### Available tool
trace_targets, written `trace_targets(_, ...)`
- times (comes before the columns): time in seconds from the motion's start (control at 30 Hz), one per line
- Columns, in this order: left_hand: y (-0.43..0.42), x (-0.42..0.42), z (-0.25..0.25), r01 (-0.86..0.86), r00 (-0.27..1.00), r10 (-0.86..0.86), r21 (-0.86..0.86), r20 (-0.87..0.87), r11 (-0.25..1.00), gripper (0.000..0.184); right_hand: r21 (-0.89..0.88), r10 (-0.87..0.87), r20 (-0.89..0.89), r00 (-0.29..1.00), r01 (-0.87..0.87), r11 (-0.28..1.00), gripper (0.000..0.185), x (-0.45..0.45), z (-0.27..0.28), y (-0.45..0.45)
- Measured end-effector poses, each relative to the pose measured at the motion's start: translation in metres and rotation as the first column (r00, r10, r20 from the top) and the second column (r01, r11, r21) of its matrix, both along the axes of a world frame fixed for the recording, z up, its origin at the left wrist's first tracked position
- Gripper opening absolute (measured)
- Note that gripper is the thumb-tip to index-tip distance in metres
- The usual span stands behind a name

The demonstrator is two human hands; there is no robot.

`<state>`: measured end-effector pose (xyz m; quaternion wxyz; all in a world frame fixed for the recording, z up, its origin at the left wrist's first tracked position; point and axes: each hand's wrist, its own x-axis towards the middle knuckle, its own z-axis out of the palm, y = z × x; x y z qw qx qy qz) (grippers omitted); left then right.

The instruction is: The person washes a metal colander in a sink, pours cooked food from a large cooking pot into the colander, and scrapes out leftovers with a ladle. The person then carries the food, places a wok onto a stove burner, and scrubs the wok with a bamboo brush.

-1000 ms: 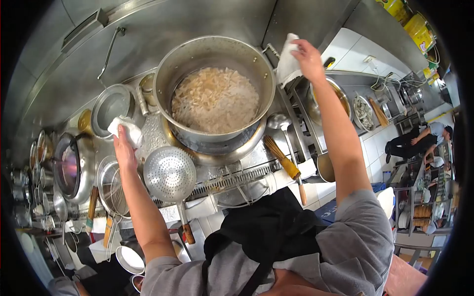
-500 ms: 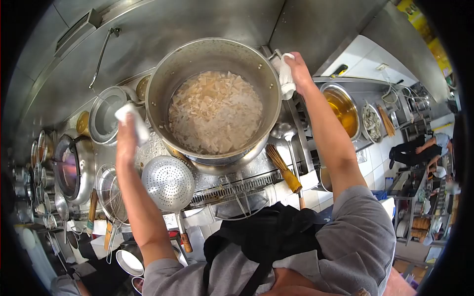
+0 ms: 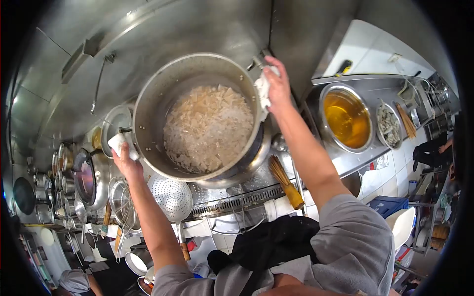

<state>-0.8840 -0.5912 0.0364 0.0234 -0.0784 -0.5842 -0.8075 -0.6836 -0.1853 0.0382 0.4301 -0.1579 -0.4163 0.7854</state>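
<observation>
A large metal stockpot (image 3: 197, 58) holds pale, flat cut pieces in cloudy liquid (image 3: 210, 128). It sits askew over the burner, shifted to the left. My left hand (image 3: 129, 163) is closed around a folded white cloth (image 3: 118, 144) at the pot's left handle (image 3: 125, 129). On the far right side of the rim, my right hand (image 3: 279, 88) grips the other handle (image 3: 256, 62) through a second white cloth (image 3: 262, 91). Just below the pot lies a perforated skimmer (image 3: 170, 197), near my left forearm.
Right of the stove stand a bowl of amber liquid (image 3: 348, 118) and a bowl of greyish pieces (image 3: 389, 126). A bamboo brush (image 3: 286, 185) lies at the front edge. Left are a wire strainer (image 3: 122, 202) and a wok (image 3: 91, 180). Other people are at both sides.
My left hand has come to the pot's left handle with its cloth. The pot has moved left and tilted, with my right hand still on its handle. The view has shifted.
</observation>
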Motion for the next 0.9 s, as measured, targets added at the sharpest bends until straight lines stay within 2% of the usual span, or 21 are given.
trace_targets(0.07, -0.006, -0.003, -0.006, -0.075, 0.997, 0.075, -0.015, 0.028, 0.997, 0.052, -0.081, 0.006, 0.077, 0.997, 0.0, 0.997, 0.037, 0.004, 0.011, -0.001)
trace_targets(0.1, -0.004, 0.003, 0.001, -0.074, 0.997, 0.073, 0.007, 0.037, 0.997, 0.05, -0.134, -0.01, 0.014, 1.0, 0.012, 0.991, 0.035, 0.007, 0.013, -0.002)
trace_targets(0.13, 0.001, 0.006, 0.018, -0.042, 0.999, 0.042, 0.031, 0.001, 0.999, 0.05, -0.117, -0.017, 0.07, 0.997, 0.025, 0.993, 0.034, 0.011, 0.007, 0.005)
trace_targets(0.2, 0.0, 0.021, 0.036, 0.054, 0.997, -0.052, 0.029, -0.057, 0.998, 0.048, -0.158, -0.029, -0.041, 0.999, 0.022, 0.987, 0.033, 0.03, 0.018, 0.005)
trace_targets(0.23, 0.004, 0.039, 0.06, 0.054, 0.997, -0.054, -0.004, -0.055, 0.999, 0.045, -0.224, -0.042, -0.056, 0.998, 0.029, 0.974, 0.032, 0.052, 0.045, -0.009)
trace_targets(0.27, 0.0, 0.043, 0.07, 0.107, 0.987, -0.11, -0.032, -0.113, 0.994, 0.043, -0.242, -0.078, -0.053, 0.996, 0.063, 0.968, 0.032, 0.069, 0.047, -0.013)
trace_targets(0.33, 0.008, 0.079, 0.107, 0.119, 0.989, -0.118, 0.003, -0.083, 0.993, 0.042, -0.124, -0.116, -0.015, 0.993, 0.113, 0.986, 0.031, 0.105, 0.057, -0.01)
trace_targets(0.4, 0.016, 0.114, 0.138, 0.228, 0.958, -0.218, 0.03, -0.184, 0.973, 0.047, -0.187, -0.166, -0.007, 0.986, 0.162, 0.969, 0.033, 0.153, 0.088, -0.024)
trace_targets(0.47, 0.023, 0.12, 0.152, 0.348, 0.918, -0.318, 0.1, -0.236, 0.932, 0.054, -0.073, -0.201, 0.003, 0.98, 0.201, 0.977, 0.037, 0.207, 0.107, -0.032)
trace_targets(0.53, 0.037, 0.153, 0.172, 0.329, 0.944, -0.321, 0.208, -0.072, 0.921, 0.047, -0.034, -0.285, 0.003, 0.958, 0.285, 0.958, 0.04, 0.256, 0.129, -0.044)
trace_targets(0.6, 0.044, 0.172, 0.179, 0.415, 0.907, -0.417, 0.264, -0.051, 0.871, 0.05, -0.077, -0.284, -0.084, 0.955, 0.278, 0.958, 0.042, 0.318, 0.163, -0.072)
trace_targets(0.63, 0.047, 0.192, 0.186, 0.444, 0.887, -0.461, 0.3, -0.014, 0.844, 0.05, -0.056, -0.296, -0.072, 0.952, 0.293, 0.955, 0.043, 0.35, 0.175, -0.081)
trace_targets(0.73, 0.072, 0.247, 0.197, 0.638, 0.748, -0.663, 0.321, -0.043, 0.7, 0.047, -0.018, -0.426, -0.03, 0.904, 0.426, 0.905, 0.046, 0.44, 0.203, -0.101)
trace_targets(0.8, 0.094, 0.275, 0.19, 0.729, 0.655, -0.754, 0.304, -0.047, 0.614, 0.046, -0.002, -0.504, -0.066, 0.861, 0.505, 0.863, 0.047, 0.499, 0.2, -0.104)
trace_targets(0.9, 0.147, 0.339, 0.19, 0.735, 0.656, -0.755, 0.233, -0.008, 0.636, 0.043, 0.025, -0.586, -0.073, 0.807, 0.589, 0.808, 0.049, 0.583, 0.198, -0.099)
